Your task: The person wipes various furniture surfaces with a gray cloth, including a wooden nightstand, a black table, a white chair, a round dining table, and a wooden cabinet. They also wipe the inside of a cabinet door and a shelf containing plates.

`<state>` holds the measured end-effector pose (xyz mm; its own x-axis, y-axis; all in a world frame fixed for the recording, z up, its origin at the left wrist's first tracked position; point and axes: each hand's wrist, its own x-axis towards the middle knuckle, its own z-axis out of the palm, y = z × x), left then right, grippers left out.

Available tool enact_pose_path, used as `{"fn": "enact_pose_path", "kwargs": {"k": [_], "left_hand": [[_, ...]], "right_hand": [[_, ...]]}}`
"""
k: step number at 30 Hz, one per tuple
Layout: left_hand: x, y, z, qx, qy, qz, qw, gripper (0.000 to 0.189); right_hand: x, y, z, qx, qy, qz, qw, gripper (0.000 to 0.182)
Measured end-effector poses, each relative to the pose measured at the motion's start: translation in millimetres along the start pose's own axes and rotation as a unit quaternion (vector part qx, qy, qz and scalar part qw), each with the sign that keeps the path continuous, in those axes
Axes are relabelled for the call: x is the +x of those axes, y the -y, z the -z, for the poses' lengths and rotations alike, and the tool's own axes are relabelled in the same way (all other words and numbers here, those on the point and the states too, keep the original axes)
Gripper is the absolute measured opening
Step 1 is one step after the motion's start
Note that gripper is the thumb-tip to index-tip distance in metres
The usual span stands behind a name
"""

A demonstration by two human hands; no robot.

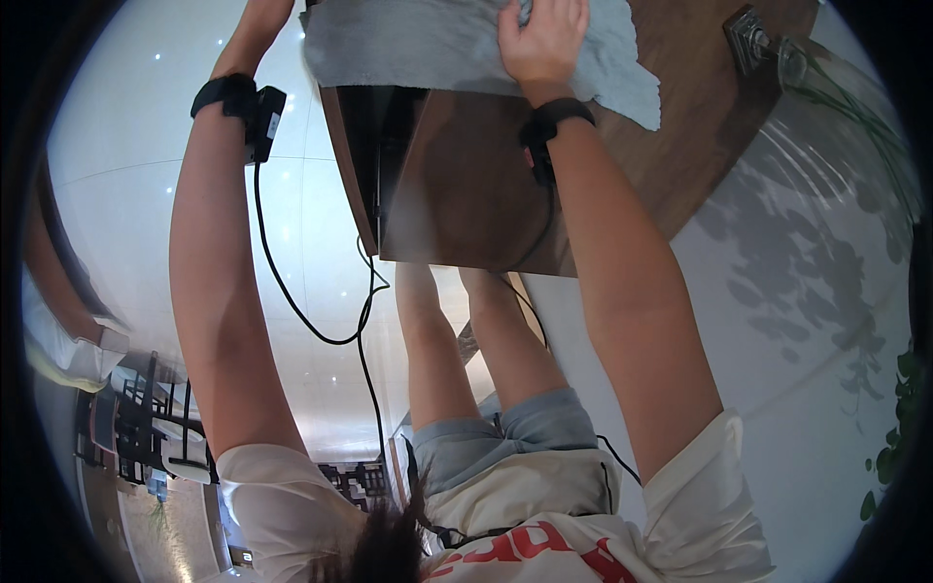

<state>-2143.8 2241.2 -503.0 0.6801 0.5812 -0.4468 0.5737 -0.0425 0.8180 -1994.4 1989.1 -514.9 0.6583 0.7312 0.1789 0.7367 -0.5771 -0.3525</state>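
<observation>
My right hand (pixel 547 36) lies palm down on a grey-blue cloth (pixel 408 47), its thumb apart from its fingers. The cloth is spread over a brown wooden furniture top (pixel 678 80) and hangs over the near edge, with a ragged right corner. My left hand (pixel 264 22) is at the top edge, left of the cloth; its fingers are cut off from view, so what it touches is hidden. Each wrist wears a black strap with a small cabled device.
Below the cloth is a dark opening (pixel 386 146) in the furniture. A glass vase (pixel 802 73) with green stems and a square dark ornament (pixel 747 44) stand at right. Black cables (pixel 362 328) hang near my legs. Chairs (pixel 175 430) are at lower left.
</observation>
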Motion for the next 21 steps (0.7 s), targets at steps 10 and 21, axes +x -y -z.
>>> {"fn": "enact_pose_path", "kwargs": {"k": [10,21], "left_hand": [[-1.2,76.0,30.6,0.044,-0.081,-0.055,0.994,0.049],[-64.6,120.6,98.2,0.028,-0.247,0.028,0.968,0.039]], "right_hand": [[-0.6,-25.4,-6.1,-0.018,-0.006,-0.004,1.0,0.058],[2.6,-12.2,-0.7,-0.019,-0.006,0.016,1.0,0.055]]}}
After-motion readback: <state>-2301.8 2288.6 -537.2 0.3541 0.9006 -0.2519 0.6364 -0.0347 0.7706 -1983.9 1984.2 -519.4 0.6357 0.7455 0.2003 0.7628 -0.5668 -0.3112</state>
